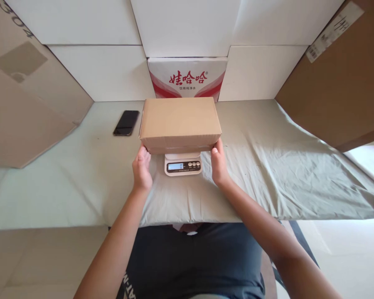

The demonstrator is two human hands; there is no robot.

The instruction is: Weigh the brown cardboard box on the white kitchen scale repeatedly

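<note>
Between my two hands is a plain brown cardboard box (180, 119), closed, its long side facing me. My left hand (141, 168) grips its near left corner, and my right hand (219, 162) grips the near right corner; the fingertips go out of sight behind and under the box. Directly below it stands a white digital kitchen scale (183, 166), its lit display reading 0. The box hides most of the scale's platform, and I cannot tell whether the two touch.
Left of the box a black smartphone (126, 123) lies on the pale green cloth (255, 166) covering the table. A white and red carton (187, 77) stands behind, among white panels. Large cardboard sheets flank the table at left (34, 104) and right (336, 91).
</note>
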